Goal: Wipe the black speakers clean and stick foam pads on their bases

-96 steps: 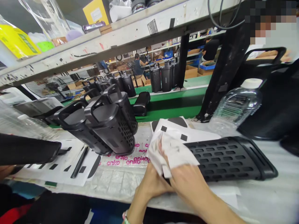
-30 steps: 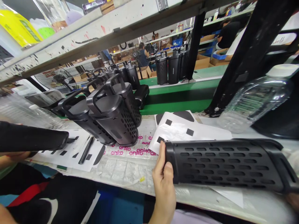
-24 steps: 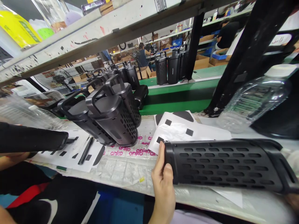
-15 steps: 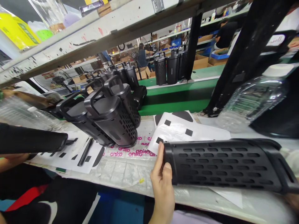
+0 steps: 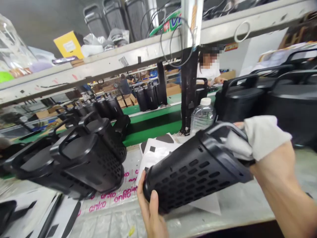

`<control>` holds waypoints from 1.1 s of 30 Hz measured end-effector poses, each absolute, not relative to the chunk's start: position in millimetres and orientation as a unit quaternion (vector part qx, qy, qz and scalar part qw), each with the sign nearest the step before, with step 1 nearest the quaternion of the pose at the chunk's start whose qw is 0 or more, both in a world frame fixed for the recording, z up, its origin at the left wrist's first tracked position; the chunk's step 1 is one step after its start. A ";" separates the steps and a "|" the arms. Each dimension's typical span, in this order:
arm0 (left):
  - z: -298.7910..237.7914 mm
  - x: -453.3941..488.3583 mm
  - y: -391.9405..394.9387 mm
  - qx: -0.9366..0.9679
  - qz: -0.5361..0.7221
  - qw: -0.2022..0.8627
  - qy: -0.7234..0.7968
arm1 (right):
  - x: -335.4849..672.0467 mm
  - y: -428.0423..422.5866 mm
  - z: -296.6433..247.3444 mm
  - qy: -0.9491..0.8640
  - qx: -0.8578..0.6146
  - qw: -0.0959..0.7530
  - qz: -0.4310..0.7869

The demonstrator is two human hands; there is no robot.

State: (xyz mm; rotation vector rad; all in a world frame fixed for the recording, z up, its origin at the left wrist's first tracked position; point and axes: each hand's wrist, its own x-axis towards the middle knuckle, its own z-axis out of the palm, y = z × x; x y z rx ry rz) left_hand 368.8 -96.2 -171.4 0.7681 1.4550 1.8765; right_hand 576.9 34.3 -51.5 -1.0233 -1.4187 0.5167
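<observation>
A long black perforated speaker housing [image 5: 195,168] is lifted at a slant above the bench, its handle end raised to the right. My left hand [image 5: 150,208] cups its lower left end, thumb on the front and fingers behind. My right hand [image 5: 262,145] grips the upper handle end through a white cloth [image 5: 262,135] wrapped over the fingers.
Several finished black housings [image 5: 84,155] with handles stand at the left on plastic printed "anko". White sticker sheets [image 5: 156,150] lie behind. A water bottle [image 5: 203,114] stands by a black post [image 5: 189,82]. More black units [image 5: 272,96] sit at right. A green conveyor [image 5: 153,122] carries others; people work beyond.
The housing lay flat on the bench; now its right end is raised and it is off the surface. My right hand with the cloth has come into view on its handle end. The camera swung right.
</observation>
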 end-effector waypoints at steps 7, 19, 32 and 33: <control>-130.6 370.5 -76.6 0.472 0.673 0.207 0.530 | 517.5 34.2 46.4 -0.640 -0.253 0.589 0.424; -76.5 346.4 -15.8 0.576 0.624 0.368 0.379 | 556.5 102.1 33.4 -0.704 -0.558 0.396 0.188; -67.9 361.6 -17.5 0.592 0.636 0.393 0.302 | 572.4 -5.6 -56.0 -0.771 -0.271 0.564 -0.115; -68.1 362.1 -18.3 0.586 0.642 0.369 0.329 | 566.5 -8.7 -59.5 -0.799 -0.203 0.542 -0.161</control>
